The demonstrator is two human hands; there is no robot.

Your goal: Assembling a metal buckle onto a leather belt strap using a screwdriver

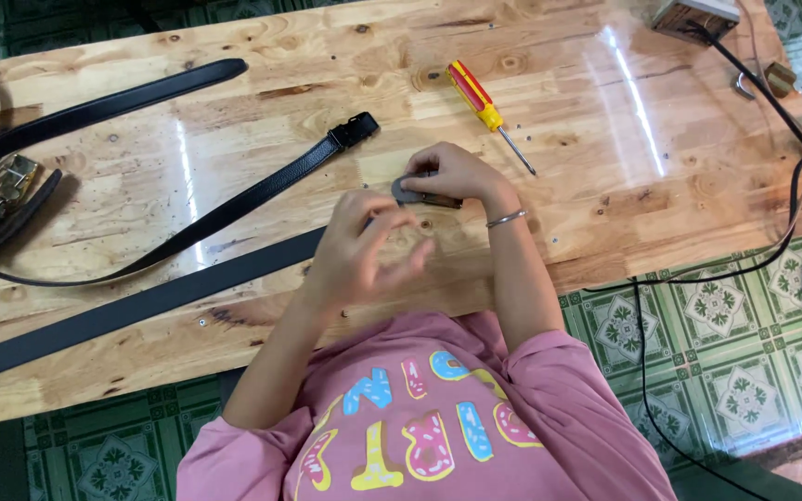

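My right hand [457,174] pinches the rounded dark end of a wide black belt strap [141,301] together with a small brownish clasp piece [440,200] on the wooden table [605,158]. The strap runs from there down to the left edge, passing under my left hand [362,252]. That hand hovers just above the strap with its fingers curled towards the thumb. It is blurred, and whether it holds anything is unclear. A thin bracelet sits on my right wrist.
A red and yellow screwdriver [481,102] lies beyond my right hand. A thinner black belt with a buckle [353,131] and another black belt [122,102] lie to the left, next to a wrapped metal buckle [0,190]. Black cables [795,199] and small metal parts [772,79] are on the right.
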